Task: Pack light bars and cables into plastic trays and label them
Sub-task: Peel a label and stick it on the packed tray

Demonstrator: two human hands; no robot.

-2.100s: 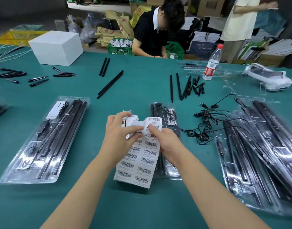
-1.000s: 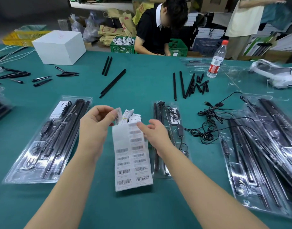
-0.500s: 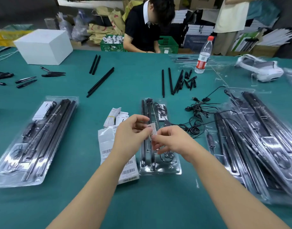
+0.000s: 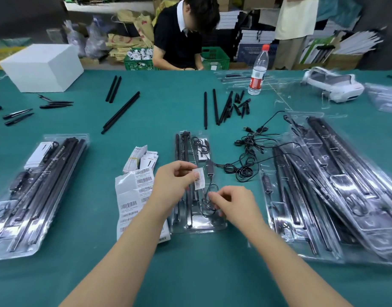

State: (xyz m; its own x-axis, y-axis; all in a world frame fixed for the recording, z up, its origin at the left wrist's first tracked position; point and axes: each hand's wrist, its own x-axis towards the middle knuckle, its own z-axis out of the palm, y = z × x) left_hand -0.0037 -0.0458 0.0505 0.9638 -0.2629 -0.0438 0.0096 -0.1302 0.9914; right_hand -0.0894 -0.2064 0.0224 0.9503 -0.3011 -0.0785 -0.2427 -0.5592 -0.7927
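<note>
1 barcode label [image 4: 199, 179], left hand [image 4: 174, 183] pinching

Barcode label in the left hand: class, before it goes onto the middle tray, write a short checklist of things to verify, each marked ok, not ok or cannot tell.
1. Barcode label peeled free and pinched by the left hand: ok.
2. Label is over the middle tray, not a neighbouring one: ok.
3. Tray holds light bars and a cable: ok.
4. Right hand steadies the tray: cannot tell; its curled fingers are at the cable.
5. Label's sticky side faces the tray: cannot tell.
6. Label sheet lies clear of the tray: ok, beside it on the left.
</note>
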